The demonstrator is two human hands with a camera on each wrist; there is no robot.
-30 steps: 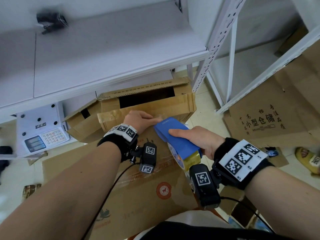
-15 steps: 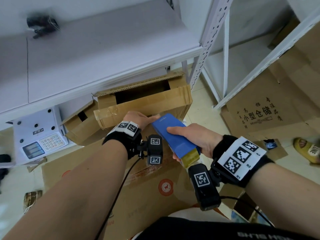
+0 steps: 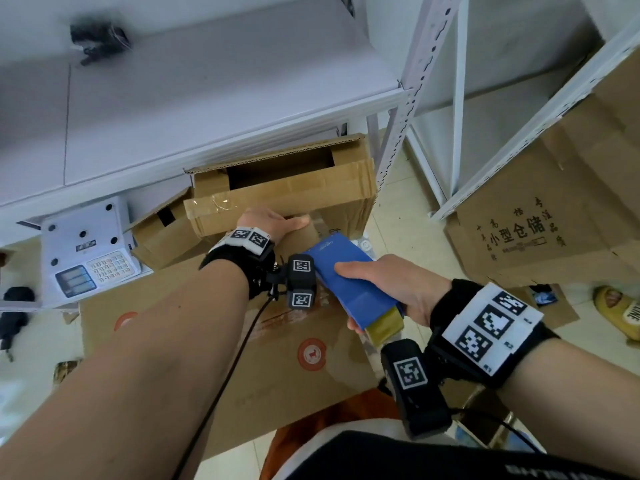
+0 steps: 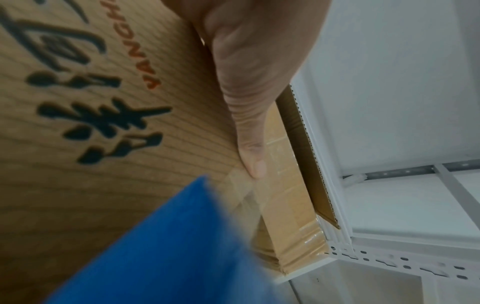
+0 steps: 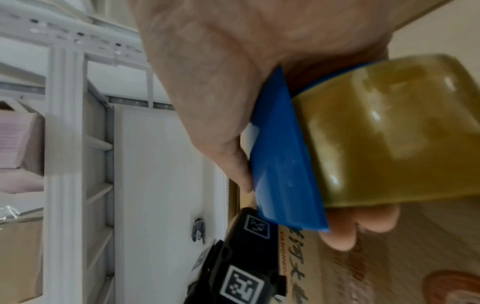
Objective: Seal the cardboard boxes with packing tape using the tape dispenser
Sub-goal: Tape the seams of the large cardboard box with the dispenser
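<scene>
A large cardboard box (image 3: 329, 386) with black and red print lies in front of me, also seen in the left wrist view (image 4: 103, 123). My left hand (image 3: 266, 225) rests on its far edge, the thumb (image 4: 249, 144) lying straight along a clear taped strip. My right hand (image 3: 391, 285) grips the blue tape dispenser (image 3: 349, 282) from above, just right of the left wrist. The dispenser's nose points at the far edge. Its yellow-brown tape roll (image 5: 389, 133) sits under my palm, fingers curled round it. The dispenser's underside is hidden.
Behind the box, an open cardboard box (image 3: 284, 192) sits under a white metal shelf (image 3: 207, 98). A white scale (image 3: 86, 258) stands at the left. Flattened cardboard (image 3: 540, 220) leans at the right, near a yellow slipper (image 3: 620, 313). A shelf post (image 3: 398, 133) stands close behind.
My right hand has drawn the dispenser a little back from the left hand's fingertips, toward me. The left hand has stayed on the far edge. My head view has shifted slightly.
</scene>
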